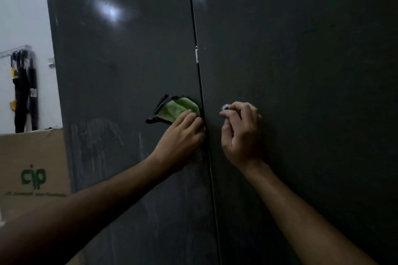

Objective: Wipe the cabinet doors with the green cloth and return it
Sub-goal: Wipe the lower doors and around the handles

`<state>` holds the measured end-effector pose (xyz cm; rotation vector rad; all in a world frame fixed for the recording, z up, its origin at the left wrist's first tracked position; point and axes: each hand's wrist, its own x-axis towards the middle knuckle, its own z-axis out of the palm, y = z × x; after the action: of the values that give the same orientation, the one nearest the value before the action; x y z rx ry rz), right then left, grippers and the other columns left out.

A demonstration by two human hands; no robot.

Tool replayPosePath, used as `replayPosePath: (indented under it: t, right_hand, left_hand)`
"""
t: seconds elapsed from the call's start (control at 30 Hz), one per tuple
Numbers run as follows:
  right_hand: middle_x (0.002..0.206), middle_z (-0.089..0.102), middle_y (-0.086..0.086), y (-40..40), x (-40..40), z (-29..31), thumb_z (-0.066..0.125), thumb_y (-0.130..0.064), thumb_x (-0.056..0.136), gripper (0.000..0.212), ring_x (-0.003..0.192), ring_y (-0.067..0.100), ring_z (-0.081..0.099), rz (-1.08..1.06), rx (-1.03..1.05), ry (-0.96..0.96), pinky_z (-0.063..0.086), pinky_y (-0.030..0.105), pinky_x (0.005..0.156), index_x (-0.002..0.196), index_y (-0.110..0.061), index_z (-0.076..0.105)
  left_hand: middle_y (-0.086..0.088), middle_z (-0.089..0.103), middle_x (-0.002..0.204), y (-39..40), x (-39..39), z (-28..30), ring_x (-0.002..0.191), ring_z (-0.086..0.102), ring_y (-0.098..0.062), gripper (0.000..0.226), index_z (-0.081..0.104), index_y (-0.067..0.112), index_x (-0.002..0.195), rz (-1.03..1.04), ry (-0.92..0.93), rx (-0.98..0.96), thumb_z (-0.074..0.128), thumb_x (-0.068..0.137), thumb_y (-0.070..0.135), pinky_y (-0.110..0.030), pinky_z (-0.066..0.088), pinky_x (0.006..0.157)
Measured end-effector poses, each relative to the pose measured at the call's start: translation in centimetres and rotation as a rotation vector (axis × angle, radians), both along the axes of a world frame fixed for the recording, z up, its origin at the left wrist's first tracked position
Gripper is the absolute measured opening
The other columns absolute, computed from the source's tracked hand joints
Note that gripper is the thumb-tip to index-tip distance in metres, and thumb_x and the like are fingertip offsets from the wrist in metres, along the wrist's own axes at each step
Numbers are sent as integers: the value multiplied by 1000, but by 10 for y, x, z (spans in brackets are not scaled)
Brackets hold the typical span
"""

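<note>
1. Bare forearms reach up from the bottom of the frame – both hands at the seam between two dark grey cabinet doors.
2. L hand [183,133] presses the green cloth [179,108] flat vs. the left door [120,71], fingers fairly straight on top of it, not curled round. Cloth sits just above and left of the fingertips, its dark-edged corner sticking out to the left; right edge touches the seam.
3. R hand [241,129] has thumb and fingers curled, pinching the small silver knob [226,107] on the right door [301,92] – prob. steadying that door.
4. Step in hand, by my read: wiping the left door near its inner edge. To do it well: keep palm pressure even, run overlapping strokes, and work down into the pale smears [97,142] low on the panel – they look unwiped.
5. White fleck [196,55] on the seam higher up may need a firmer rub.
6. Beyond the cabinet, at left: cardboard box [32,168] w/ green print, then dark clothes [23,90] hanging on a rack by a white wall.
</note>
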<state>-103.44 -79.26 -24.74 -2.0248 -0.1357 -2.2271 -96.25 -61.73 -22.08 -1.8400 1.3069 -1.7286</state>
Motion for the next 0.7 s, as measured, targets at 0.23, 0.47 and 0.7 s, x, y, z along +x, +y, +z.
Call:
replayPosePath:
  t: [0.23, 0.47, 0.7]
  right_hand:
    - [156, 42, 21, -20, 7, -21, 57, -9, 93, 51, 151, 40, 29, -149, -150, 187, 24, 54, 124, 144, -4, 55]
    - [160, 38, 19, -28, 13, -22, 47, 4, 94, 57, 154, 36, 24, -89, -147, 146, 25, 56, 124, 151, 4, 42]
    - [159, 39, 20, -27, 18, -24, 51, 9, 92, 57, 153, 37, 26, -115, -155, 102, 23, 54, 125, 148, 3, 46]
  left_hand:
    - [-23, 44, 161, 19, 16, -110, 151, 42, -37, 85, 45, 1, 155, -95, 181, -9, 78, 78, 7, -48, 34, 121]
    - [-19, -4, 175, -78, -9, -64, 164, -7, -25, 82, 3, -2, 165, -579, 891, -678, 55, 102, 2, -41, 6, 134]
    - [-23, 7, 173, -38, 19, -165, 162, 11, -36, 87, 14, -5, 162, -523, 760, -511, 65, 90, 0, -51, 23, 130]
